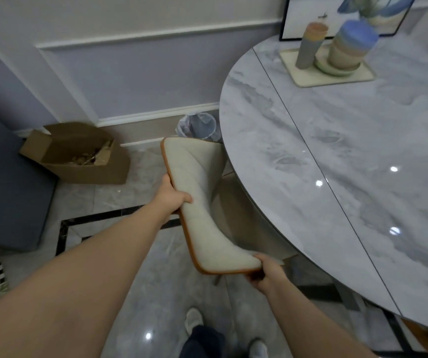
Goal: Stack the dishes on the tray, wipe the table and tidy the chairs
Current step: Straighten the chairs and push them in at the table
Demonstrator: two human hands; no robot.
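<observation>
Your left hand [172, 196] grips chair backrest [202, 202] mid-edge, thumb over top. Right hand [265, 273] clamps near corner, arm stretched out. Chair seat tucked under table [324, 164]. Far beyond both hands, tray [308, 80] holds stacked bowls [349, 47] plus cups [309, 45]. Left of hands, cardboard box [78, 153] with scraps.

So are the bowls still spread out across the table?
No, the bowls stand in one stack on the tray, beside a stack of cups.
</observation>
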